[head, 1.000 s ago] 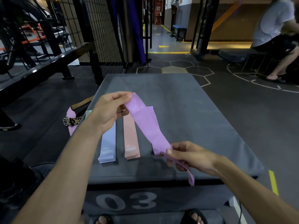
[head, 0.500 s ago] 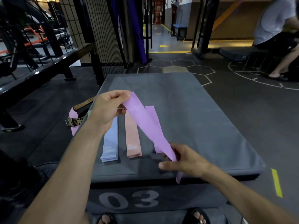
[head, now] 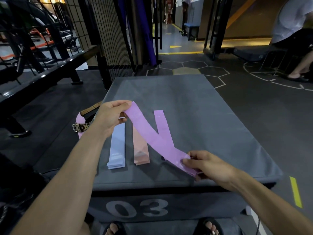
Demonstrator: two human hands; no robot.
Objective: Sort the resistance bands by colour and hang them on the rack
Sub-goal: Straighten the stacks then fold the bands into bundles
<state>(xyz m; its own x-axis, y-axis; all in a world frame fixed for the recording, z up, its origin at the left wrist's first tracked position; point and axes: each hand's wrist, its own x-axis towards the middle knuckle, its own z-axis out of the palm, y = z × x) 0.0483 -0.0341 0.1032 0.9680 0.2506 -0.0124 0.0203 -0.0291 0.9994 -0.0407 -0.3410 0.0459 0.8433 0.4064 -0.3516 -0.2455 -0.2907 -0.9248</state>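
A purple resistance band [head: 152, 138] stretches diagonally above the grey padded box [head: 211, 129]. My left hand [head: 110, 116] pinches its upper end, and my right hand [head: 203, 163] pinches its lower end near the box's front right. Under it, flat on the box, lie a stack of pale blue bands [head: 117, 148], a stack of peach-pink bands [head: 140, 148] and another purple band [head: 161, 122]. The rack is the black metal frame [head: 42, 77] to the left.
A leopard-print belt with a buckle [head: 83, 127], a tan strap [head: 91, 108] and a pink band [head: 79, 118] hang off the box's left edge. A wire mesh panel [head: 108, 31] stands behind. A seated person [head: 294, 36] is at the far right.
Both hands lowered the purple band and drew it out flatter over the box. My right hand slid along it toward its lower end, and the loose tail no longer hangs down.
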